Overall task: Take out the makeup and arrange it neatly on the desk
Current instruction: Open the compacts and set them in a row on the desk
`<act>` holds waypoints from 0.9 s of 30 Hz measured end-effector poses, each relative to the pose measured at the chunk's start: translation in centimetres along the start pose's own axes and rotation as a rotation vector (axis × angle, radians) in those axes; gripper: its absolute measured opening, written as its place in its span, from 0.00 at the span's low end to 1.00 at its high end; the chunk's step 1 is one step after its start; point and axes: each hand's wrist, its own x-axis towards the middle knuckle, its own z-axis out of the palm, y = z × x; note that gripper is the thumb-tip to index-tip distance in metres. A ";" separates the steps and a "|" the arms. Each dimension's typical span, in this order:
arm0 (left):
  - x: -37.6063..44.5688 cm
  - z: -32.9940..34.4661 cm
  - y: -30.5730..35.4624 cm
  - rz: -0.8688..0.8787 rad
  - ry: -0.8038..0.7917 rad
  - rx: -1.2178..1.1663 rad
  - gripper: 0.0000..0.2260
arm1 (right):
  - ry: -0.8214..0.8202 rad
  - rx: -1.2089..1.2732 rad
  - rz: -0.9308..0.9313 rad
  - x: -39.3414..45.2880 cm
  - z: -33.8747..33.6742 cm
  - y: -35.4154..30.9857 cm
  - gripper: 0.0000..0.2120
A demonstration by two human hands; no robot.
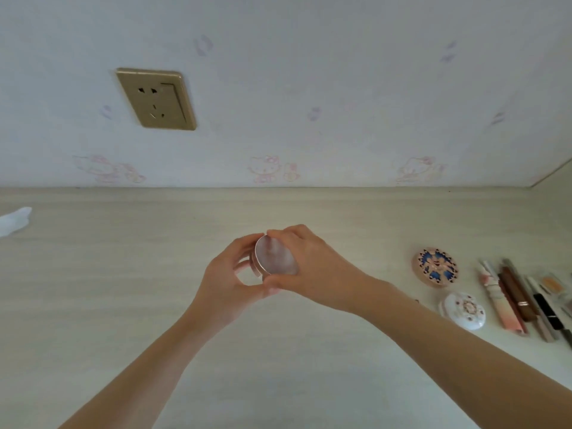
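I hold the round compact (275, 257) above the surface (123, 274), tilted on edge, both hands' grip pinching its rim: left hand (230, 274), right hand (312, 267). Arranged makeup (520, 298) lies well right, nearer my right hand.

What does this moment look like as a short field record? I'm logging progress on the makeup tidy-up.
held item: round pink rose-gold-rimmed compact, above the desk
left hand: grips the compact's left side
right hand: grips its right side
already laid out, right: round blue-patterned compact, round white floral compact, row of slim tubes and pencils
surface: pale wood-grain desk
far left: white crumpled tissue
wall: gold socket plate
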 end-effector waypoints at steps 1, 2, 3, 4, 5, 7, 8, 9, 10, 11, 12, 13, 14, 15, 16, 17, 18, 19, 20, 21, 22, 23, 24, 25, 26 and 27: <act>0.1 -0.1 -0.6 0.014 0.003 -0.005 0.33 | 0.008 -0.016 -0.012 0.3 0.4 0.2 0.35; 0.1 -0.2 -1.3 0.027 0.005 -0.020 0.33 | 0.013 -0.035 -0.025 0.6 0.9 0.3 0.36; 0.1 -0.4 -1.9 0.040 0.007 -0.040 0.33 | 0.016 -0.059 -0.040 0.8 1.2 0.5 0.36; 0.1 -0.5 -2.5 0.052 0.009 -0.060 0.33 | 0.019 -0.082 -0.055 1.0 1.6 0.6 0.36; 0.1 -0.6 -3.0 0.065 0.009 -0.070 0.33 | 0.022 -0.099 -0.072 1.1 2.0 0.7 0.35; 0.0 -0.8 -3.8 0.097 0.001 -0.043 0.33 | 0.029 -0.118 -0.098 1.2 2.8 0.9 0.34; 0.0 -0.9 -4.2 0.115 -0.006 -0.017 0.33 | 0.034 -0.134 -0.106 1.2 3.2 0.9 0.33; 0.0 -1.0 -4.5 0.131 -0.012 0.003 0.33 | 0.040 -0.161 -0.113 1.1 3.5 0.9 0.33; -0.1 -1.1 -4.8 0.144 -0.015 0.014 0.33 | 0.050 -0.189 -0.123 1.0 3.8 0.8 0.32; -0.3 -1.2 -4.9 0.155 -0.020 0.021 0.34 | 0.064 -0.210 -0.136 0.8 4.1 0.7 0.30; -0.5 -1.2 -5.0 0.165 -0.025 0.024 0.34 | 0.078 -0.233 -0.150 0.6 4.3 0.5 0.29; -0.9 -1.3 -5.1 0.172 -0.035 0.023 0.34 | 0.087 -0.264 -0.165 0.3 4.6 0.3 0.27; -1.3 -1.4 -5.2 0.178 -0.048 0.018 0.33 | 0.090 -0.299 -0.172 -0.1 5.0 0.0 0.26; -1.9 -1.6 -5.2 0.183 -0.059 0.011 0.32 | 0.093 -0.327 -0.172 -0.5 5.4 -0.3 0.25; -2.5 -1.8 -5.2 0.192 -0.068 0.002 0.32 | 0.099 -0.349 -0.168 -1.0 5.8 -0.7 0.24; -3.1 -2.0 -5.3 0.197 -0.076 -0.006 0.31 | 0.106 -0.362 -0.166 -1.5 6.1 -1.1 0.24; -3.8 -2.2 -5.3 0.194 -0.081 -0.020 0.31 | 0.110 -0.365 -0.164 -2.1 6.5 -1.5 0.23; -4.5 -2.4 -5.4 0.186 -0.085 -0.041 0.30 | 0.116 -0.360 -0.164 -2.7 6.9 -2.0 0.23; -5.3 -2.6 -5.4 0.180 -0.084 -0.065 0.30 | 0.126 -0.352 -0.165 -3.3 7.3 -2.5 0.22; -6.1 -2.8 -5.4 0.178 -0.082 -0.086 0.30 | 0.137 -0.346 -0.169 -4.0 7.7 -3.1 0.21; -6.9 -3.0 -5.3 0.181 -0.084 -0.103 0.29 | 0.143 -0.346 -0.168 -4.6 8.1 -3.6 0.21; -7.8 -3.2 -5.3 0.185 -0.089 -0.112 0.29 | 0.145 -0.354 -0.165 -5.1 8.5 -4.1 0.21; -8.5 -3.3 -5.2 0.190 -0.093 -0.118 0.29 | 0.143 -0.372 -0.161 -5.6 8.8 -4.6 0.22; -9.1 -3.5 -5.2 0.193 -0.095 -0.124 0.28 | 0.139 -0.386 -0.159 -6.0 9.1 -5.1 0.22; -9.6 -3.6 -5.2 0.195 -0.094 -0.132 0.28 | 0.134 -0.394 -0.153 -6.3 9.3 -5.6 0.21; -10.1 -3.8 -5.2 0.198 -0.090 -0.143 0.29 | 0.130 -0.396 -0.148 -6.6 9.4 -6.0 0.21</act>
